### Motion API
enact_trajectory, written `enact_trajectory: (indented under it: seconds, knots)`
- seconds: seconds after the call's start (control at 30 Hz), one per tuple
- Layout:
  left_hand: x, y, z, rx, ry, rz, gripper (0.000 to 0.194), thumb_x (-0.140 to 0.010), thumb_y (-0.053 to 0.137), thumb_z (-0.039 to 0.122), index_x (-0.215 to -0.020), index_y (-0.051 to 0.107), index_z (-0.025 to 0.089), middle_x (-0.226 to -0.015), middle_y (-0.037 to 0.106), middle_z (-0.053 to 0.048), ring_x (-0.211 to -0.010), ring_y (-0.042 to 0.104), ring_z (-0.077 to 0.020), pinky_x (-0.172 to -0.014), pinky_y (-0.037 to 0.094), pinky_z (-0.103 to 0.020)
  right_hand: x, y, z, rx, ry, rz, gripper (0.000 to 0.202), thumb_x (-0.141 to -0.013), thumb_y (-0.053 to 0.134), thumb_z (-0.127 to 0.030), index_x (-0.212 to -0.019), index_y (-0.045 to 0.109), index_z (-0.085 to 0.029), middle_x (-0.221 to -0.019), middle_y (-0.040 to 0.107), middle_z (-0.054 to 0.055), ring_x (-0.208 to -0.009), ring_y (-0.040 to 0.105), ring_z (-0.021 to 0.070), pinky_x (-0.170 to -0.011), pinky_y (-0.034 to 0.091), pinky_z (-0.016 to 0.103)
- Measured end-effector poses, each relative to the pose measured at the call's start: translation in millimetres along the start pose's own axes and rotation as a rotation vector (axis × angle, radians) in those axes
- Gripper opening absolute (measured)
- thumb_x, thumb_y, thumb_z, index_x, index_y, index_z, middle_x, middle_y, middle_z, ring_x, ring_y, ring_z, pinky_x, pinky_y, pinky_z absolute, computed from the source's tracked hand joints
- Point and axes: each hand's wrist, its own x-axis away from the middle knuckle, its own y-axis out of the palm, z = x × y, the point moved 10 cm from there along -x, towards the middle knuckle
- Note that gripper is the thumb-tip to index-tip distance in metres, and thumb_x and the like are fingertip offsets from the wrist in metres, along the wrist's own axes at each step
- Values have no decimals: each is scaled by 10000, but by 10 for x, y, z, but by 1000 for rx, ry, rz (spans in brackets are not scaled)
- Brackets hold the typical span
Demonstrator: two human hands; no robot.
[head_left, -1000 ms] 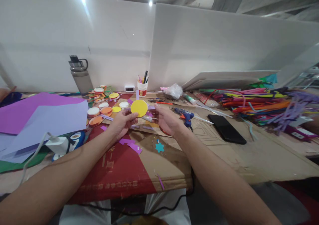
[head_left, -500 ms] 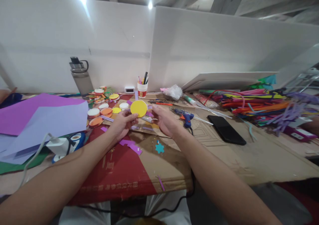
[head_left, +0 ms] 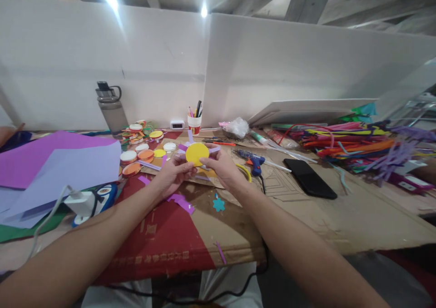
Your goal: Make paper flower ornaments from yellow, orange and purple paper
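Note:
A round yellow disc (head_left: 196, 151) is held up in front of me between both hands. Light purple strips (head_left: 190, 136) stick out from behind its rim at the top and sides. My left hand (head_left: 175, 174) grips the lower left edge, thumb on the front face. On the lower right edge, my right hand (head_left: 225, 166) pinches with its thumb in front; the fingers behind are hidden. Below the hands lie purple paper scraps (head_left: 182, 202) and a teal flower-shaped cutout (head_left: 218, 203). A yellow ring (head_left: 245, 172) shows partly beside my right wrist.
White and orange discs (head_left: 130, 169) are grouped at left, near purple sheets (head_left: 68, 171) and a water bottle (head_left: 111, 108). A pen cup (head_left: 194, 122) stands behind. To the right are a blue glue gun (head_left: 256, 162), a phone (head_left: 309, 178) and colourful pipe cleaners (head_left: 354, 140).
The yellow disc has moved slightly right and down. My right hand has closed onto its edge, and more purple strips show around it. The yellow ring has come into view.

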Motion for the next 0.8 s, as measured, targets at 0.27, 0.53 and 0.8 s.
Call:
enact_trajectory:
  seconds: [0.27, 0.53, 0.8]
  knots:
    - [17, 32, -12, -16, 4, -8, 324, -602, 837, 121, -882, 673, 115, -801, 692, -29, -652, 631, -101, -615, 510, -213, 5, -30, 69, 81, 51, 26, 618, -569, 773, -267, -1118, 495, -210, -948, 654, 16, -847, 619, 159, -740, 497, 293]
    - [-29, -132, 184, -112, -3, 83, 443, -611, 849, 287, -979, 631, 171, -931, 689, -51, -768, 661, -153, -629, 545, -261, 16, -153, -103, 234, 33, 53, 695, -555, 792, -256, -1174, 478, -210, -1039, 650, 49, -891, 641, 183, -779, 523, 331]
    - [-20, -84, 284, -269, -16, 46, 466, -600, 851, 283, -998, 652, 146, -935, 711, -72, -759, 674, -160, -646, 553, -262, 102, 5, -149, 572, 32, -107, 796, -654, 766, -244, -1356, 394, -200, -1038, 654, 84, -942, 654, 213, -788, 552, 366]
